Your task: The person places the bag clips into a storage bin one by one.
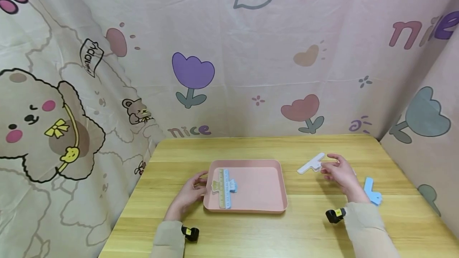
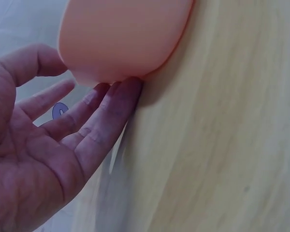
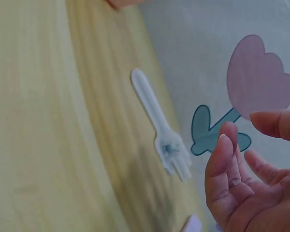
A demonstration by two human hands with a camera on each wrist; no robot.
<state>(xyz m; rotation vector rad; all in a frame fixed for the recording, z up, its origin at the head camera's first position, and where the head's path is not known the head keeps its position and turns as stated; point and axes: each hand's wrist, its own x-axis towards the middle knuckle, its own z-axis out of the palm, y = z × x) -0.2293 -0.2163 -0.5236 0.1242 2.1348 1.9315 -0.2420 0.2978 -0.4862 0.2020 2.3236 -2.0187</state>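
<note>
Hands at a tray and a clip

Left hand (image 1: 190,194), fingers straight, is laid against the pink tray (image 1: 265,206) at lower centre, seemingly to steady it; nothing is gripped. Right hand (image 1: 340,174), loosely open and empty, is held just beside the white clip (image 1: 311,164) lying on the wooden table (image 1: 251,230). Two clips (image 1: 225,186) are seen in the tray's left part; a blue clip (image 1: 372,192) lies at lower right.

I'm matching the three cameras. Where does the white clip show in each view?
Head: white clip on the table, right of the pink tray, at the right hand fingertips.
Left wrist: not in it.
Right wrist: centre, lying on the table.
Shared landmark: the wooden table.
</note>
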